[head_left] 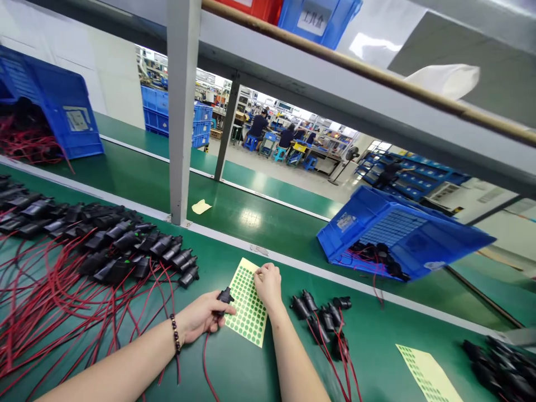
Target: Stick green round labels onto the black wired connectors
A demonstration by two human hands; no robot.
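My left hand [203, 319], with a beaded bracelet at its wrist, is closed on a black cylindrical part [225, 300] with a red wire hanging down. Beside it on the green bench lies a pale yellow sheet [247, 304] with rows of round green stickers. My right hand [268, 283] rests over the sheet's upper right edge, its fingers pinched together; whatever is between the fingertips is too small to make out.
Many black parts [125, 240] with red wires crowd the left. A smaller group [326, 318] lies right of my right arm, near another sticker sheet [427, 371]. Tilted blue bins [355, 223] stand behind. A grey post [180, 111] rises from the bench. People sit far off.
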